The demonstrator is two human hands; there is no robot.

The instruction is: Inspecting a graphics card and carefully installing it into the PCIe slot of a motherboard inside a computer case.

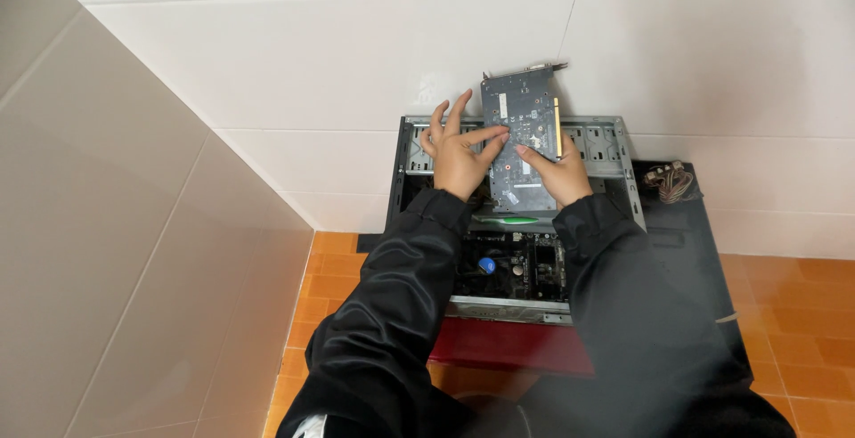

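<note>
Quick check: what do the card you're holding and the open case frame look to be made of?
Card: dark rigid circuit board, matte, dotted with small solder points and a yellow strip along one edge. Case frame: bare grey sheet metal by its dull sheen and punched holes.

Dark grey circuit card [524, 140], orange floor tiles [802, 291], black sleeves [392, 296].
</note>
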